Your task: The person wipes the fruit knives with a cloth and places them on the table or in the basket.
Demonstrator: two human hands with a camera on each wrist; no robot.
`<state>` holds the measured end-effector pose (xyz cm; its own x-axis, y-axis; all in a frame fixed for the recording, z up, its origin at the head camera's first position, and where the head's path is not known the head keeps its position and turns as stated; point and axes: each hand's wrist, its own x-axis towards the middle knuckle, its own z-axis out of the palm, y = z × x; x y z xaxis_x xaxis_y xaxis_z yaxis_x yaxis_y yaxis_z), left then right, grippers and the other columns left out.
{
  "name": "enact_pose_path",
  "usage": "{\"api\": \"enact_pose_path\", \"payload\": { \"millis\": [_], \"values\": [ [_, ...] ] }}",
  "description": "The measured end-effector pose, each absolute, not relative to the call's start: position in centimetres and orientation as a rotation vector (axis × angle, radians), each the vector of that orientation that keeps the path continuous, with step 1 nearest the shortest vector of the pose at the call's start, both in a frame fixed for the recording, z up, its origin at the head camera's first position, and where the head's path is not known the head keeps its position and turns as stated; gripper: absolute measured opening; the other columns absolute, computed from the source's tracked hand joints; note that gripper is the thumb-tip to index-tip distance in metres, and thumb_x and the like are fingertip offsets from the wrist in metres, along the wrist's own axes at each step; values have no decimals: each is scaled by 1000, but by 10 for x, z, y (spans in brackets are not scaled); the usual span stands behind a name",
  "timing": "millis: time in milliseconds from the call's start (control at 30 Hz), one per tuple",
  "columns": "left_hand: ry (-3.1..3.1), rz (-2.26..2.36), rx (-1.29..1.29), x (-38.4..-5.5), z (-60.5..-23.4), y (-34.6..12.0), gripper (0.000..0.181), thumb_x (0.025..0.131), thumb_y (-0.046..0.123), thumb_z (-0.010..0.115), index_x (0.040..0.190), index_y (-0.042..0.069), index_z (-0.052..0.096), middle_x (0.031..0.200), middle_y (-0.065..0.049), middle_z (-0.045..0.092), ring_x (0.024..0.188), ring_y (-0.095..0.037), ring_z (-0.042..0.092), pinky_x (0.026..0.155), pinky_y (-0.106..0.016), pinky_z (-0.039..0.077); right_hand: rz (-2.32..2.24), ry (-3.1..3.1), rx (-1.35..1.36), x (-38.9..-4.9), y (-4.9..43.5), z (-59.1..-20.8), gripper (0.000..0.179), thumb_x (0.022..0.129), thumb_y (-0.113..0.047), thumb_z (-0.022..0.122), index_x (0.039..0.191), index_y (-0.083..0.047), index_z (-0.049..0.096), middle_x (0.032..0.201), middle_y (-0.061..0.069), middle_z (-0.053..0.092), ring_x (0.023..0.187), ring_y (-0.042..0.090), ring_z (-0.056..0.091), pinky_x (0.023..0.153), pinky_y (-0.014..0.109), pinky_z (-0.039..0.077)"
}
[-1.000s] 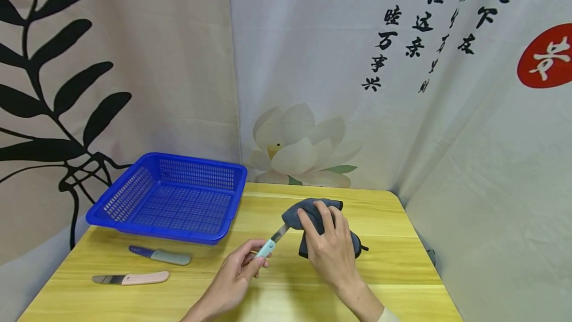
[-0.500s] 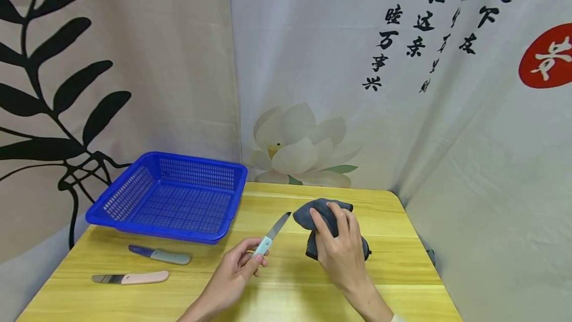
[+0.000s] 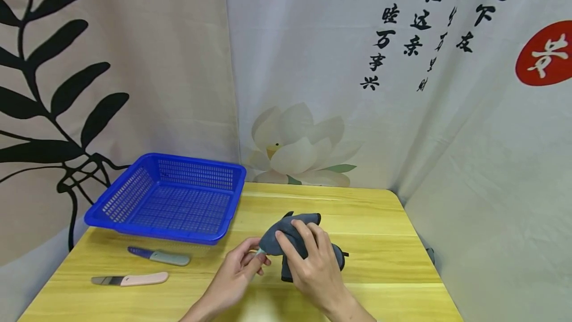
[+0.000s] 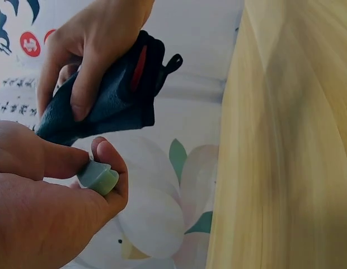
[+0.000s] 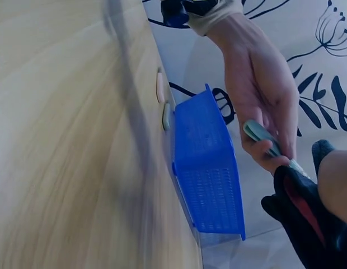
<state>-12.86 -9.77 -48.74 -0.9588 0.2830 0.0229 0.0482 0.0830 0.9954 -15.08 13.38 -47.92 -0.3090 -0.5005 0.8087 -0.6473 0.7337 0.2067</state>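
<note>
My left hand [image 3: 236, 271] grips a small knife by its mint-green handle [image 4: 98, 177], seen end-on in the left wrist view between thumb and fingers. A dark grey cloth [image 3: 274, 238] with black edging is folded over the knife's blade, hiding most of it; a small dark tip pokes out above. My right hand [image 3: 318, 275] holds this cloth from above, fingers bent over it, close beside the left fingertips. In the right wrist view the cloth [image 5: 296, 210] shows a reddish strip and meets the handle's front end. Both hands are above the table.
A blue plastic basket [image 3: 219, 236] stands at the table's back left. In front of it lie a knife with a blue blade and grey-green handle [image 3: 170, 258] and a knife with a pale pink handle [image 3: 145, 279]. Printed curtains hang behind the wooden table [image 3: 380, 242].
Half a second ago the blade was bare and apart from the cloth. My right hand has since moved left and down, bringing the cloth over the blade. My left hand has barely moved.
</note>
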Motion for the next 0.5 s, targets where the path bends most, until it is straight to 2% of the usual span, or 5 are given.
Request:
{"api": "enact_pose_path", "payload": {
  "millis": [233,500],
  "values": [
    [2157,1958,369,-128,-486,-98,36,120,15,53,152,-2,57,116,-15,75,96,-12,70,88,-28,61,149,-2028,886,-148,128,-482,42,118,-18,42,144,-21,75,148,19,65,117,37,59,88,48,56],
    [2156,1942,393,-127,-484,-100,36,121,16,52,152,-2,56,117,-15,74,95,-11,67,86,-25,57,124,-2037,871,-150,128,-481,41,118,-15,43,141,-19,76,146,21,66,117,39,60,86,49,56]
  ]
}}
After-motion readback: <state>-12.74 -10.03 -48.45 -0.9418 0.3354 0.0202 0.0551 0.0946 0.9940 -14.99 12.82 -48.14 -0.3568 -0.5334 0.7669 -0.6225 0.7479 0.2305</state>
